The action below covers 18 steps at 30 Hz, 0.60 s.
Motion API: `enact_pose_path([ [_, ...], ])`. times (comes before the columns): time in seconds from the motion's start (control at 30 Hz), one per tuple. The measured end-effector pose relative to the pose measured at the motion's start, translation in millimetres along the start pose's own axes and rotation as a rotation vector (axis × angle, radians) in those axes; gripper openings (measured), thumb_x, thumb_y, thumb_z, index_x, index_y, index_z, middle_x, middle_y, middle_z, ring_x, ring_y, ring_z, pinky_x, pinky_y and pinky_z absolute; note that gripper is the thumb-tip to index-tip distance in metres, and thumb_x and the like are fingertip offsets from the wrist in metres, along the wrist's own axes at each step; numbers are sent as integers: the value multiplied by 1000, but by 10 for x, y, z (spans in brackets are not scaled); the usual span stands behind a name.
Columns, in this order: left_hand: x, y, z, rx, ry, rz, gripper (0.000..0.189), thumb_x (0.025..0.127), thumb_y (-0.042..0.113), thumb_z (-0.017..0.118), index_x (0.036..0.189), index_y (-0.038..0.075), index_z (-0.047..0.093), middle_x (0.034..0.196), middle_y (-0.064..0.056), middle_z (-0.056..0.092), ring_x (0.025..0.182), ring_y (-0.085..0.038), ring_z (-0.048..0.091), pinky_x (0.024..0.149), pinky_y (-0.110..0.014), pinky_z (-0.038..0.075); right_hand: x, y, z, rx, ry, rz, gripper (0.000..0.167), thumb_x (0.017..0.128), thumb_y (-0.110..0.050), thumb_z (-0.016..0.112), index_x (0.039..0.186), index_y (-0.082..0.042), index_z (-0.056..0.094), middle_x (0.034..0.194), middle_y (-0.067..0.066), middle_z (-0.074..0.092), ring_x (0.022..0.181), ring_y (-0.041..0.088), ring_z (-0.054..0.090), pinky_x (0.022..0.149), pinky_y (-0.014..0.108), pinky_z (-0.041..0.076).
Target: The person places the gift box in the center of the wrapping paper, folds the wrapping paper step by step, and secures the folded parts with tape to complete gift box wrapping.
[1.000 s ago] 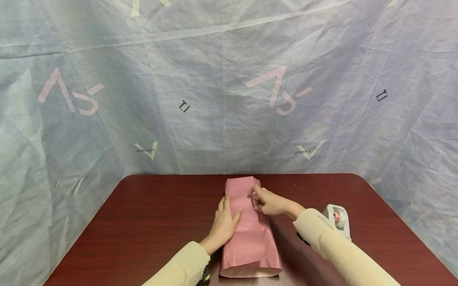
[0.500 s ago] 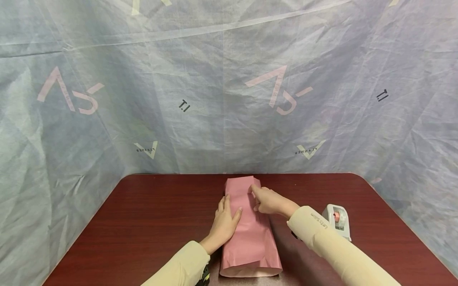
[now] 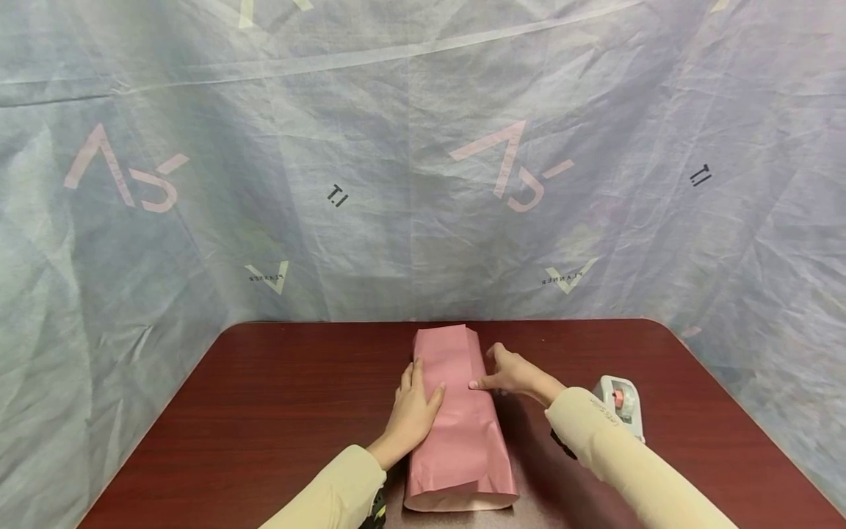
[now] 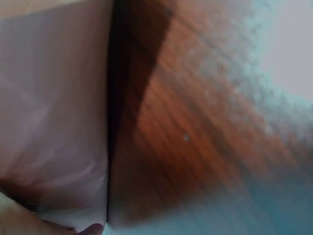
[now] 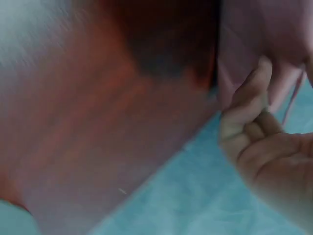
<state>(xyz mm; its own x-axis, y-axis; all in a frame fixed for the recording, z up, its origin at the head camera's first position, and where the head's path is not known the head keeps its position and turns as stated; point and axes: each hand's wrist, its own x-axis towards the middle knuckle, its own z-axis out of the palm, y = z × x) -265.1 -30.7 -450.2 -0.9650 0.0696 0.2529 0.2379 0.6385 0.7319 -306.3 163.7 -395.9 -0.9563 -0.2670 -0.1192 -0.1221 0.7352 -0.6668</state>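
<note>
Down at the lower centre of the frame lies the pink paper package (image 3: 459, 441), stretched lengthwise on the dark red desk (image 3: 297, 397), its near end showing a paler strip. On its left side rests the left hand (image 3: 408, 415), fingers straight and released, running along the edge, thumb laid across the top. Over on the right edge, here's the right hand (image 3: 518, 375): thumb tip touching the top of the paper, the other fingers bent beside the package's side; whether they pinch it, you cannot tell. Out at the lower right sits a white tape dispenser (image 3: 629, 406), partly covered by the cream right sleeve (image 3: 615, 441). And behind it all, filling the upper frame, hangs a wrinkled grey sheet (image 3: 370, 132) printed with letters.
</note>
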Motion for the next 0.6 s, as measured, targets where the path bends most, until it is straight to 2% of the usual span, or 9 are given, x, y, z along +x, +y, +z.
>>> enact_pose_path([
  [0.1, 3, -13, 4, 0, -1, -1, 67, 92, 34, 50, 143, 0, 23, 141, -27, 28, 123, -47, 36, 95, -55, 37, 5, 122, 2, 144, -74, -33, 67, 79, -26, 71, 124, 8, 34, 70, 10, 58, 58, 22, 55, 54, 34, 46],
  [0.23, 3, -13, 8, -37, -37, -12, 69, 93, 35, 48, 144, 1, 18, 144, -28, 24, 125, -49, 32, 96, -58, 34, -4, 237, -36, 282, -169, -72, 67, 83, -20, 67, 129, 7, 27, 66, 7, 55, 61, 17, 54, 57, 31, 45],
  [0.3, 5, -17, 9, -57, -67, -25, 70, 94, 36, 47, 145, 1, 14, 145, -28, 20, 127, -50, 30, 98, -59, 32, -24, 260, -58, 308, -192, -79, 67, 83, -17, 66, 130, 7, 25, 70, 8, 56, 66, 18, 55, 60, 32, 46],
  [0.37, 12, -24, 7, -72, -91, -30, 72, 94, 35, 47, 146, 1, 11, 146, -29, 17, 127, -50, 29, 99, -60, 31, -61, 252, -59, 277, -154, -120, 66, 83, -16, 65, 131, 8, 25, 81, 13, 57, 74, 21, 57, 63, 33, 47],
  [0.47, 32, -43, 1, -80, -112, -35, 73, 94, 35, 46, 146, 2, 8, 148, -29, 13, 129, -47, 29, 101, -57, 30, -128, 201, 6, 159, -29, -244, 66, 86, -18, 62, 135, 7, 26, 110, 23, 52, 99, 32, 55, 81, 45, 46],
  [0.53, 46, -55, -8, -89, -117, -31, 74, 94, 35, 47, 146, 1, 7, 148, -29, 11, 131, -45, 28, 102, -54, 31, -174, 172, 88, 65, 49, -316, 63, 89, -21, 58, 138, 4, 27, 130, 29, 38, 118, 41, 42, 93, 55, 37],
  [0.6, 56, -70, -20, -98, -125, -28, 76, 93, 35, 48, 146, 1, 6, 148, -29, 10, 132, -43, 27, 104, -52, 30, -215, 158, 182, 7, 72, -354, 60, 92, -24, 53, 141, 0, 28, 142, 31, 22, 129, 49, 25, 99, 64, 24],
])
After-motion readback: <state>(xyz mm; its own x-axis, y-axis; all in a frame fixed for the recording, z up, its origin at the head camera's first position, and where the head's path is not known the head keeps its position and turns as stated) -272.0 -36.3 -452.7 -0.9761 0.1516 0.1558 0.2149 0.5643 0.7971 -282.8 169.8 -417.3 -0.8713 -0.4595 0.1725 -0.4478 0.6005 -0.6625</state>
